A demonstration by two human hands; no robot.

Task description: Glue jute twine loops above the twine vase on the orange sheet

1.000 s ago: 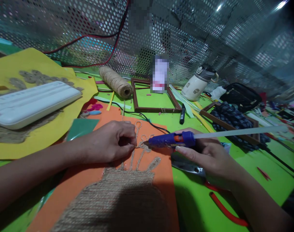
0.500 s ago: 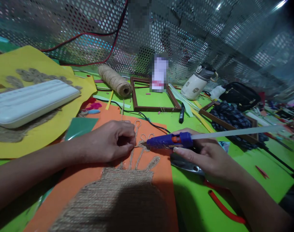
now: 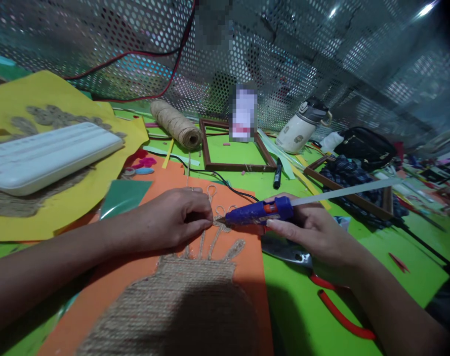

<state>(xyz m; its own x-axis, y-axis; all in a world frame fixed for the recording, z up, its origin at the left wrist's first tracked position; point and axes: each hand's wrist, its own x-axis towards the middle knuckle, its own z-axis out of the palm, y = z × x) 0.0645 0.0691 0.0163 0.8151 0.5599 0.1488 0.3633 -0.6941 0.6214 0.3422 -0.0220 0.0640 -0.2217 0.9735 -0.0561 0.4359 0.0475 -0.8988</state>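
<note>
An orange sheet [image 3: 252, 277] bears a vase shape [image 3: 180, 291] of coiled twine, with twine stems and looped flowers above it. My left hand [image 3: 173, 215] rests on the sheet, thumb and fingertips pinched on the twine [image 3: 188, 170] beside a flower. My right hand [image 3: 317, 232] is wrapped round a blue glue gun [image 3: 258, 211], a long pale glue stick [image 3: 347, 192] sticking out of its back. The gun's nozzle touches or nearly touches the twine flower [image 3: 222, 225], just right of my left fingertips. Scissors [image 3: 287, 252] lie partly under my right hand.
Behind the sheet are a twine roll [image 3: 176, 123], a brown frame [image 3: 206, 148], a black marker [image 3: 277, 174] and a bottle [image 3: 301, 126]. At left, a white power bank [image 3: 54, 153] lies on yellow paper [image 3: 124, 168]. A second frame [image 3: 388, 200] holds dark checked cloth [image 3: 352, 175].
My left hand has shifted slightly right, closer to the nozzle. The glue gun has tilted a little, and its glue stick's far end has moved left and up.
</note>
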